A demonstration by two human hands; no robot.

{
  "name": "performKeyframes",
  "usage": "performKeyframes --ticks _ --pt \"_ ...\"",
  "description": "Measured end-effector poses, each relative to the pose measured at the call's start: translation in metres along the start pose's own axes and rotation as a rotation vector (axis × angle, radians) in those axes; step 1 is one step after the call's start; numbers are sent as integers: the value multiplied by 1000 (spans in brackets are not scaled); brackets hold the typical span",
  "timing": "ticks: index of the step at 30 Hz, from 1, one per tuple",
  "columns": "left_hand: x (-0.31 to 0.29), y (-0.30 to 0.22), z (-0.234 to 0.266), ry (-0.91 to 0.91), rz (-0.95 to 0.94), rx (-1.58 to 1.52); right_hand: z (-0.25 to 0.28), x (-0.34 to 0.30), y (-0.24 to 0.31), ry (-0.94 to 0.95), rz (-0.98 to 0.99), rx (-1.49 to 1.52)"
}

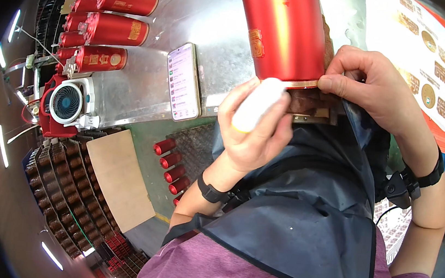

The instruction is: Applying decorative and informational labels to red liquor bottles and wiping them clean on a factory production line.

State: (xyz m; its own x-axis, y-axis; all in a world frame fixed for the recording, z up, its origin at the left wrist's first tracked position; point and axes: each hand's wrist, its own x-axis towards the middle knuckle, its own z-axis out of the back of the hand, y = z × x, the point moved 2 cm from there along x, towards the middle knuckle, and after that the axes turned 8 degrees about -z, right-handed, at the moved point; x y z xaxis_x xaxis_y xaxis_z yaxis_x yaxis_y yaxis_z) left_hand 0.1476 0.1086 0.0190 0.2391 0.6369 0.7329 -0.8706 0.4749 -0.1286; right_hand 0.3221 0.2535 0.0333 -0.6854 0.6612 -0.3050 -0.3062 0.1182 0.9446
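A large red metallic canister (287,31) with a gold label lies on its side in front of me, its near end towards my body. A thin gold strip (301,84) runs along that near rim. My right hand (365,84) pinches the strip's right end between thumb and forefinger. My left hand (254,123) is closed around a smooth white rounded thing (259,105) with a yellow lower edge, held against the rim's left part. Its exact kind does not show. Beneath the canister is a brown support (308,106), mostly hidden.
A lit phone (184,82) lies on the metal table (146,89). Several red canisters (114,28) stand at the far left, near a small white fan (66,102). A sheet of gold stickers (428,69) spreads at the right. More red cylinders (174,173) are below the table edge.
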Motion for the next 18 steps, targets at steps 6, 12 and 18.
performKeyframes --ticks 6,12,18 --pt "-13 4 5 -13 110 -113 2 3 -4 34 19 4" --pt "6 -4 -6 26 -44 46 1 3 -3 44 14 42" --pt "-12 4 2 -64 186 -148 0 4 -2 58 -2 48"
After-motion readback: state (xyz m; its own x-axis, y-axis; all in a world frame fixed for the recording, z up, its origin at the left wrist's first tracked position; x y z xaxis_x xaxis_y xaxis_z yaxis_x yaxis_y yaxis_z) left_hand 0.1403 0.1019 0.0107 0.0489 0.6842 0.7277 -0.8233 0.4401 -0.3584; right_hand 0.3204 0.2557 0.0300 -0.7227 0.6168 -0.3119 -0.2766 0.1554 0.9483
